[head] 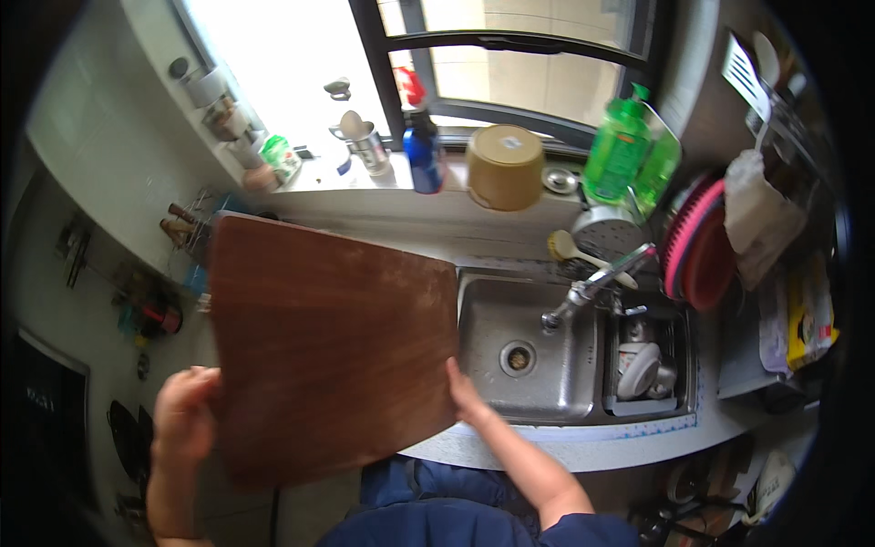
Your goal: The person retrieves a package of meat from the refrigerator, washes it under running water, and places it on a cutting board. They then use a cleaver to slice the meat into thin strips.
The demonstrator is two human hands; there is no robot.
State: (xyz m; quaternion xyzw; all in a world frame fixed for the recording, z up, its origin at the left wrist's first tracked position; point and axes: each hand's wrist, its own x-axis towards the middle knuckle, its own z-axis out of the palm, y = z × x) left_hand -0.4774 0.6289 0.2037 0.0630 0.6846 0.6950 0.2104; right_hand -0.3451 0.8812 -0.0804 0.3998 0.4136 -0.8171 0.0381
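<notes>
A large brown wooden board (335, 349) is held up between my two hands, to the left of a stainless steel sink (530, 403). My left hand (186, 410) grips its left edge, and my right hand (465, 393) holds the right edge close to the sink's rim. Whitish marks show near the board's upper right corner. The fingers under the board are hidden, and so is most of the counter behind it.
A faucet (581, 290) reaches over the sink, beside a smaller basin holding a white dish (640, 372). Along the sill stand a blue spray bottle (424, 161), an upturned tan pot (506, 167) and a green pump bottle (615, 154). Pink and red basins (707, 253) lean at the right.
</notes>
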